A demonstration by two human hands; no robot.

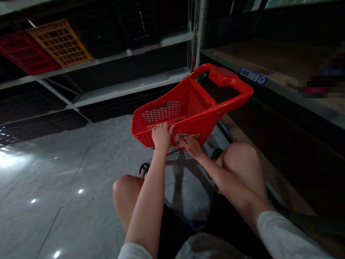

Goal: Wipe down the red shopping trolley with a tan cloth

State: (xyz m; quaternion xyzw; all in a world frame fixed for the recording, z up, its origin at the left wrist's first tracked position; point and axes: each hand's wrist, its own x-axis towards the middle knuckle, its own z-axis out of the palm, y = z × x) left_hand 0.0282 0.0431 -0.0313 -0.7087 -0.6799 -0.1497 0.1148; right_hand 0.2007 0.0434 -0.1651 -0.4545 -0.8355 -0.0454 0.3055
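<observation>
A small red plastic shopping cart (199, 124) stands in front of me, its handle toward the right and its basket bare inside. My left hand (162, 136) grips the near top rim of the basket, fingers curled over the edge. Lower on the same side wall, my right hand (191, 145) presses a crumpled brown cloth (180, 138) flat against the red plastic. Part of the cloth sticks out above and beyond my fingers. The cart's wheels are mostly hidden.
Metal shelving (129, 91) with a red crate (27, 52) and a yellow crate (60, 43) runs behind the cart. A wooden shelf (269, 54) with a blue label (253, 75) borders the right. Smooth grey floor (67, 172) extends left. My knees flank the cart's near side.
</observation>
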